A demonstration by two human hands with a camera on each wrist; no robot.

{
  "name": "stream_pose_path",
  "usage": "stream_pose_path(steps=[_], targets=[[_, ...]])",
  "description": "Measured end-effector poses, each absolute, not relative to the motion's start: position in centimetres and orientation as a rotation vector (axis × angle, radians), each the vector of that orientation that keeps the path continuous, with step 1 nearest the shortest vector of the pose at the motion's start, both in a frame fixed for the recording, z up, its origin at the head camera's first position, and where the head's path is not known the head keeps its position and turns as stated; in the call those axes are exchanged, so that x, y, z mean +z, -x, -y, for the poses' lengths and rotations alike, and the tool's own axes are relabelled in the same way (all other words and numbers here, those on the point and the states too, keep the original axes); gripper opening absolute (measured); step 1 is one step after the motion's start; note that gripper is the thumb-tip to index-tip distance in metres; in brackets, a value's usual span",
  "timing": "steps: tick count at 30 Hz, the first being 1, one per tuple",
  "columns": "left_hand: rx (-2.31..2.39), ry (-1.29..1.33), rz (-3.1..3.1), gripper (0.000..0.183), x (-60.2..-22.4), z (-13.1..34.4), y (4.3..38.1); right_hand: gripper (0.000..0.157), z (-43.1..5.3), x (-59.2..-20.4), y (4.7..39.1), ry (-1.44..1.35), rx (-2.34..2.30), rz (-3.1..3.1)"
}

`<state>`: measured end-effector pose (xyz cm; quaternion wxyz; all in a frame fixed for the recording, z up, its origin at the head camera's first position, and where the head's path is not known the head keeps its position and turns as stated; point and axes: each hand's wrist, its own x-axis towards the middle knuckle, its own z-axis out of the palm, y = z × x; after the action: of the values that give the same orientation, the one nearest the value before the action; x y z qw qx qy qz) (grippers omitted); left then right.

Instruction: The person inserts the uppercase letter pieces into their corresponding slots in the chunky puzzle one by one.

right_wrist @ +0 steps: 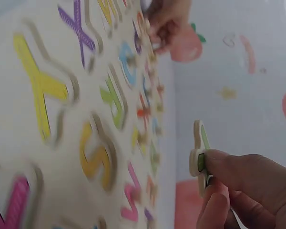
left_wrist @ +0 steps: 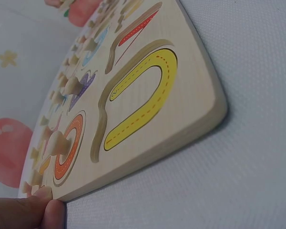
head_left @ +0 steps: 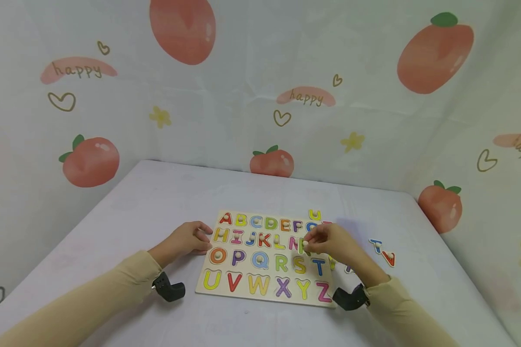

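A wooden alphabet puzzle board [head_left: 269, 287] lies flat on the table, with knobbed letters in its upper rows and knobless printed letter recesses lower down. My left hand [head_left: 186, 239] holds the board's left edge; in the left wrist view its fingertips [left_wrist: 44, 194] touch that edge near the orange O [left_wrist: 71, 151]. Above the board's right part, my right hand [head_left: 330, 242] pinches a green letter piece [head_left: 301, 246] by its knob. The right wrist view shows this piece [right_wrist: 198, 155] nearly edge-on and apart from the board, so its shape is hard to read there.
A loose yellow U [head_left: 314, 215] lies at the board's far edge. To the right are a blue T [head_left: 377, 246] and a red V [head_left: 389, 259]. A purple piece [head_left: 349, 269] is partly hidden by my right arm. Patterned cloth [head_left: 226, 130] hangs behind the table.
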<state>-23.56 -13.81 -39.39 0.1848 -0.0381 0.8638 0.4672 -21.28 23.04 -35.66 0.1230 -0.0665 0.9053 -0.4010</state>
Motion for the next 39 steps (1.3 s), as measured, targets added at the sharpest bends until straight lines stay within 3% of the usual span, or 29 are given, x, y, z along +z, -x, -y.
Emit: stream_pose_path(steps=[20,39], targets=[[1.328,0.107,-2.421,0.04,-39.8,13.9,23.8,0.011,-18.6,-39.7,20.6,0.264,-1.162,-2.64],[1.34,0.079,-2.404,0.04,-39.4,13.9,23.7,0.012,-18.0,-39.7,21.0,0.329,-1.077,-2.646]])
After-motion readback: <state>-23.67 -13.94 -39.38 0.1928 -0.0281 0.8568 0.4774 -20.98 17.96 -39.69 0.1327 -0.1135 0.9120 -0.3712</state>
